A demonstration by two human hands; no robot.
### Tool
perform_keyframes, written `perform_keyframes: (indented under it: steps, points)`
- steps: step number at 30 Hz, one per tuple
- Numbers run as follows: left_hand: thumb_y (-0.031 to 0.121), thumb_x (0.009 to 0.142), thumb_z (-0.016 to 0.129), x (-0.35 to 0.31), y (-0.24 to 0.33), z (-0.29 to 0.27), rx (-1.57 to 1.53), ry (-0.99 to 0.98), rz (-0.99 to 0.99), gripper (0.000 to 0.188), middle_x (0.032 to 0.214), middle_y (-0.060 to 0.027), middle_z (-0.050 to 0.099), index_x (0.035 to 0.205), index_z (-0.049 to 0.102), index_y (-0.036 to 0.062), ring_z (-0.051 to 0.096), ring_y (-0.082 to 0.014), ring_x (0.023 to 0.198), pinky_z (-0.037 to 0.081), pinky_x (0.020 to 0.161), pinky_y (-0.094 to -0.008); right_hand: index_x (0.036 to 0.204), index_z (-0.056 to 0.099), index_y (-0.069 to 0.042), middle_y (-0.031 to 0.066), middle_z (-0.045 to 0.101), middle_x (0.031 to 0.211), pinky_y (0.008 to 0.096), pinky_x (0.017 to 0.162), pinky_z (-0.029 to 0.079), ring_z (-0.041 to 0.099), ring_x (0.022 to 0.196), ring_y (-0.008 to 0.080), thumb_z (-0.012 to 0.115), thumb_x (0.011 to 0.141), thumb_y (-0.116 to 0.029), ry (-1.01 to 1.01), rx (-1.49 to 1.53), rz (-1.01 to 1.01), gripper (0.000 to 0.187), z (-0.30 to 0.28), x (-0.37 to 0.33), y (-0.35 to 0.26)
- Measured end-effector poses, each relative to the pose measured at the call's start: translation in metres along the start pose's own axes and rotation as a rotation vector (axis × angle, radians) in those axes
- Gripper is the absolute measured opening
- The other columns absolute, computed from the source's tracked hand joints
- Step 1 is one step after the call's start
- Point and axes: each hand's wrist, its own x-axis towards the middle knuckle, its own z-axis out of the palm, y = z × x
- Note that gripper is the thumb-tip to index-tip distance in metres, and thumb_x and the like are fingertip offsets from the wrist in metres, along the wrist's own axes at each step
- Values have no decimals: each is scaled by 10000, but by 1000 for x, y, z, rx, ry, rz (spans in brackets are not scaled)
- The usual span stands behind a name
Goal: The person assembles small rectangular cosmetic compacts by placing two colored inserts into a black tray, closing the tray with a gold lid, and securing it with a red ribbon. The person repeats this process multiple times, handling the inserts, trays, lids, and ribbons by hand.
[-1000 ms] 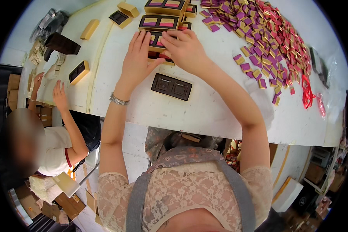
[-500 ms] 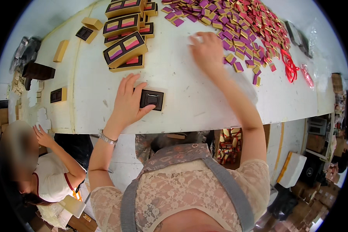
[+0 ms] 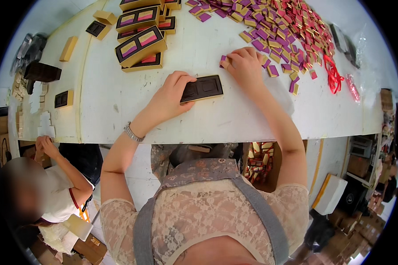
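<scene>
On the white table, a gold-edged box (image 3: 210,87) lies slightly askew, its dark insert showing two square recesses with nothing in them. My left hand (image 3: 168,97) grips its left end, thumb on the near side and fingers over the far side. Just right of the box, my right hand (image 3: 245,70) pinches a small purple-and-gold wrapped chocolate square (image 3: 223,61) between thumb and fingers. Beyond that hand spreads a heap of similar squares (image 3: 276,44), purple on the left and red on the right.
Gold boxes (image 3: 141,43) filled with purple and pink squares are stacked behind my left hand. Farther left are unfilled boxes (image 3: 64,99) and a dark brown block (image 3: 42,71). Red ribbon (image 3: 332,77) lies at right. A co-worker's hands (image 3: 48,145) touch white card at the left edge.
My left hand has moved right and gripped the box, which has shifted right too. My right hand came nearer, its spread fingers closing on a purple square. The co-worker's hands came together.
</scene>
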Motion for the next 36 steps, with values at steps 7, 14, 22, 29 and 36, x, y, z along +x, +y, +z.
perform_keyframes:
  steps: [7,14,22,29,36]
  points:
    - [165,654,803,8,-17,-11,54,18,113,668,1212,-51,553,1256,520,109,505,-275,1072,427,972,-364,796,711,-166,28,642,843,433,783,411,592,773,236,688,797,-330,-146,-286,138,165,0,-3,-30]
    - [164,620,843,6,-14,3,-160,107,33,869,1256,-80,536,1373,413,110,528,-265,1113,448,961,-362,939,718,-129,50,668,870,381,716,512,633,780,245,721,780,-178,3,623,-13,166,-18,17,-33]
    - [178,678,810,6,-15,13,59,118,220,733,1284,-87,526,1334,493,95,524,-294,1114,468,927,-369,992,678,-67,106,642,1141,406,1025,390,551,1161,269,707,774,-320,-31,350,-548,334,-24,-53,-65]
    - [180,740,758,9,-6,12,316,130,240,547,1279,-82,540,1261,597,132,503,-310,1086,453,913,-390,983,721,-90,159,689,975,377,691,534,662,836,294,693,805,-247,293,-205,468,239,-51,-1,163]
    - [182,749,749,17,-5,12,285,154,287,554,1276,-88,537,1275,586,128,499,-315,1089,450,921,-394,949,739,-158,126,710,926,391,778,539,686,890,279,707,733,-354,-434,-200,751,293,-61,28,289]
